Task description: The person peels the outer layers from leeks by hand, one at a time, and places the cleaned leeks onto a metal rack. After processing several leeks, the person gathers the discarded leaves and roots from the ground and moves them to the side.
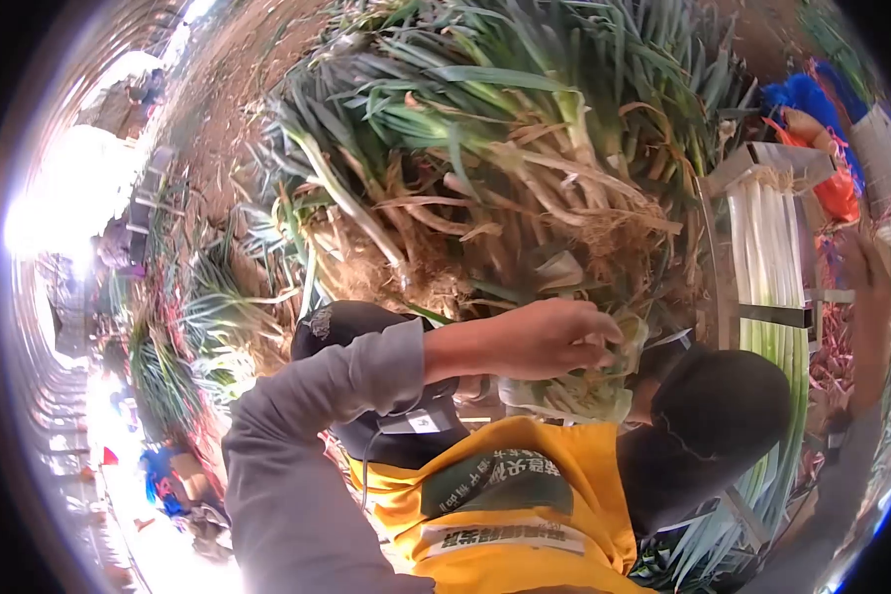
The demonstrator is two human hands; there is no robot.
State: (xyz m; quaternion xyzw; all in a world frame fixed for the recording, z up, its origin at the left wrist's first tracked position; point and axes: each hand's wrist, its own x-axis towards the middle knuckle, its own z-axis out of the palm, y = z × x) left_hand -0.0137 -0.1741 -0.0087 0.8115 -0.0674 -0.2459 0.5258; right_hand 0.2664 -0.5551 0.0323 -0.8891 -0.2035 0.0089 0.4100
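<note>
My left hand [569,337] hangs over my lap, its fingers loosely curled with gaps between them. I see nothing held in it. Just below it lies a pile of pale, translucent leaf scraps [584,396] between my knees. My right hand [866,262] is at the far right, blurred, with its fingers stretched out beside a metal rack [772,158]. White-stemmed, cleaned leeks [770,247] lie in that rack, a dark band [774,315] across them. In front of me is a large heap of uncleaned leeks [525,129], roots toward me and dry brown leaves among them.
More leeks [223,307] lie on the ground to the left. Blue and orange bundles [822,119] sit at the upper right, with reddish strips [834,366] beyond the rack. My knees [723,406] flank the scraps. Bare soil [213,109] shows at the upper left.
</note>
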